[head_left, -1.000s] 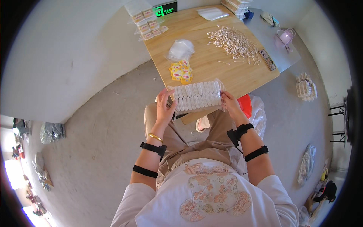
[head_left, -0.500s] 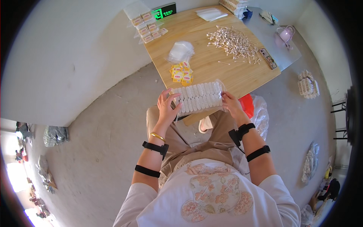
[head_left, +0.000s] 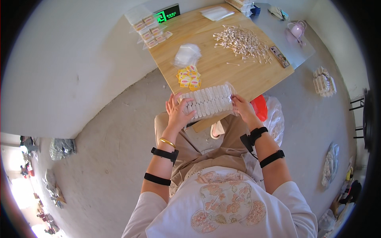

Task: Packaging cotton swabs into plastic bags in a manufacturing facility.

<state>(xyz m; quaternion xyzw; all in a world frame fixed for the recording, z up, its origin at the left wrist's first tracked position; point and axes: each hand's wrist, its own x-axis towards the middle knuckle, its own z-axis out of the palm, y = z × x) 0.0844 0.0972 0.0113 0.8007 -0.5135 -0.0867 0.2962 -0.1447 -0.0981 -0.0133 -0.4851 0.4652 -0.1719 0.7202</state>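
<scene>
A clear plastic bag (head_left: 207, 100) packed with two rows of white, oblong cotton pieces lies at the table's near edge, above my lap. My left hand (head_left: 178, 110) grips the bag's left end, its thumb lying over the white rows. At the other end, my right hand (head_left: 241, 106) pinches the loose plastic edge between thumb and fingers. Just beyond the bag are several yellow and white cards (head_left: 189, 77) in a loose pile. Behind those cards sits a stack of small clear bags (head_left: 187, 55).
Loose cotton swabs (head_left: 244, 43) are heaped on the wooden table (head_left: 222, 75), beside a phone (head_left: 279, 56). Packed bags (head_left: 149, 31) stand at the far left corner; flat clear sheets (head_left: 217, 13) lie at the back. A red bag (head_left: 259, 108) hangs near my right wrist.
My left hand has shifted slightly farther over the bag's left end, its thumb now across the white rows. My right hand keeps its hold. The whole view has shifted a little.
</scene>
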